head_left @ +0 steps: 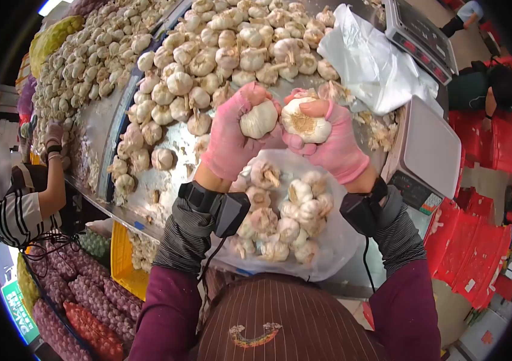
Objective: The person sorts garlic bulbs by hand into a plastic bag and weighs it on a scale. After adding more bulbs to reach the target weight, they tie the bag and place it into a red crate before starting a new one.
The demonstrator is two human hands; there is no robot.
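Note:
My left hand [232,133], in a pink glove, is closed around a white garlic bulb [259,119]. Beside it, my right hand [335,139] in a matching glove grips another garlic bulb [306,120], its brownish root end facing the camera. The right thumb lies bare across the top of that bulb. Both hands are close together, raised above a clear plastic bag [341,237] that holds several garlic bulbs [288,228]. Beyond my hands, a large heap of loose garlic [226,57] covers the metal table.
A digital scale [419,39] stands back right behind white plastic bags [371,57]; another scale [430,150] sits nearer. At left, a person's arm [55,174] reaches toward a second garlic pile [96,69]. Mesh sacks [81,301] and a yellow crate [125,265] lie lower left.

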